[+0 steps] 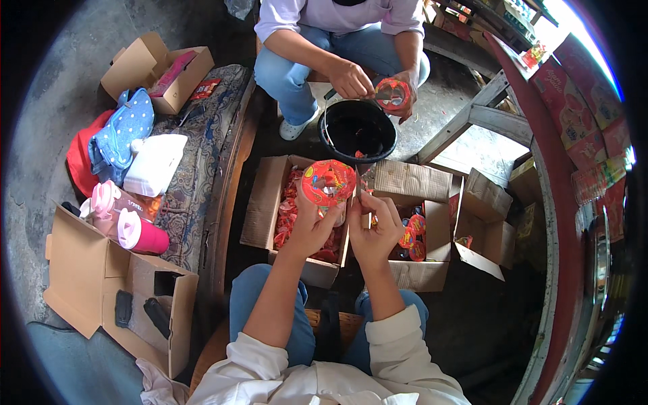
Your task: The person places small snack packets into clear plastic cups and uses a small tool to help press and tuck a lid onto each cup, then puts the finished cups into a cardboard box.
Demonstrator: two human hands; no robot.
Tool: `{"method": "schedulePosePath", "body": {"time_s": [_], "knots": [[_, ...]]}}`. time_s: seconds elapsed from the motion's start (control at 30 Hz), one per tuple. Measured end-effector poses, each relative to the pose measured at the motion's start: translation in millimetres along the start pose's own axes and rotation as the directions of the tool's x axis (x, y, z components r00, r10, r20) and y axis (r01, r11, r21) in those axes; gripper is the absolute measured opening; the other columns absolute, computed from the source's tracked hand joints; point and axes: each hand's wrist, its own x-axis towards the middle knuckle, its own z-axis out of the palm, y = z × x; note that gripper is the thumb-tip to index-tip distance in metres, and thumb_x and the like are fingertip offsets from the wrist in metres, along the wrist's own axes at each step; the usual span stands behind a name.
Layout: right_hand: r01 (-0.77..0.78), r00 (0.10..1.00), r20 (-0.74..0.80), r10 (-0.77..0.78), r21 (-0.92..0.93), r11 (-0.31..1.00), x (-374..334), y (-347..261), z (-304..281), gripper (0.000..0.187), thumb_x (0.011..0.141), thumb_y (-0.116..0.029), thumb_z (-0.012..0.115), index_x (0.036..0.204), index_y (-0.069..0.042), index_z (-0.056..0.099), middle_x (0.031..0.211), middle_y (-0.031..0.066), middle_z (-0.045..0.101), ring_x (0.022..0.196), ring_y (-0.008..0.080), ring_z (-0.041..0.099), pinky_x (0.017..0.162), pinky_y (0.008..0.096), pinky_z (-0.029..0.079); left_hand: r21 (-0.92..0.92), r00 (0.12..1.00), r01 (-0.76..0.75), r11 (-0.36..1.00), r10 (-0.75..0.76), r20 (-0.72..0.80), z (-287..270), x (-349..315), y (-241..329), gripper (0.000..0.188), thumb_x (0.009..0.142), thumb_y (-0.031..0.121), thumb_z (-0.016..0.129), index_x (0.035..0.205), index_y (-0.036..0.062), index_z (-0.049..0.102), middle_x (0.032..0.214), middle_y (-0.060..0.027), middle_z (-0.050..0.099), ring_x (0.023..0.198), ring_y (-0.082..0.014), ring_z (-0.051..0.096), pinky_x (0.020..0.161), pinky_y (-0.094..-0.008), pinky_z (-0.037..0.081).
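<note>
My left hand (310, 219) is wrapped round a plastic cup with a round red printed lid (329, 183), held up with the lid facing me. My right hand (373, 229) is closed on a narrow knife-like blade (358, 182), upright at the lid's right edge. Fingers cover most of its grip. Below my left hand, a cardboard box (260, 219) holds many red wrappers or lids. Another open box (437, 233), under my right hand, contains several red-lidded cups (416, 233).
Opposite me, a person's hands (354, 81) hold a knife and a similar red-lidded cup (393, 93) over a black bucket (381, 152). A patterned mat (192, 189) with tumblers (143, 233) and bags lies left, beside an open carton (84, 283). At right stands a wooden-legged red table (523, 88).
</note>
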Motion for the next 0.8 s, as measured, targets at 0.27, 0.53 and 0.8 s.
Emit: {"method": "schedulePosePath", "body": {"time_s": [0.27,0.53,0.8], "knots": [[0.003,1.0,-0.017,-0.004,-0.047,0.999,1.3,1.3,0.6,0.018,0.069,0.009,0.067,0.085,0.002,0.063,0.071,0.0091,0.061,0.059,0.0141,0.06,0.052,0.0236,0.047,0.295,0.991,-0.131,0.946,0.126,0.034,-2.0,2.1,8.5,0.044,0.084,0.012,0.058,0.123,-0.0001,0.04,0.119,-0.0137,0.045,0.113,-0.0239,0.044,0.096,-0.0372,0.031],[-0.035,0.999,-0.034,0.032,-0.069,0.997,-1.1,2.3,2.3,0.023,0.068,0.008,0.067,0.089,-0.001,0.065,0.07,0.0095,0.059,0.057,0.0189,0.058,0.051,0.0275,0.045,0.253,0.993,-0.121,0.96,0.114,0.04,0.3,2.7,11.4,0.047,0.084,0.014,0.059,0.124,0.0004,0.038,0.118,-0.0129,0.046,0.111,-0.0238,0.046,0.093,-0.0369,0.031],[-0.055,0.997,-0.049,0.052,-0.051,0.997,-1.4,2.5,5.7,0.021,0.068,0.008,0.066,0.087,0.0,0.064,0.07,0.0096,0.059,0.057,0.0168,0.059,0.051,0.0263,0.045,0.268,0.992,-0.124,0.955,0.114,0.051,-1.3,3.6,9.3,0.052,0.086,0.03,0.057,0.128,0.0052,0.039,0.124,-0.0109,0.042,0.117,-0.0249,0.04,0.093,-0.0397,0.021]]}}
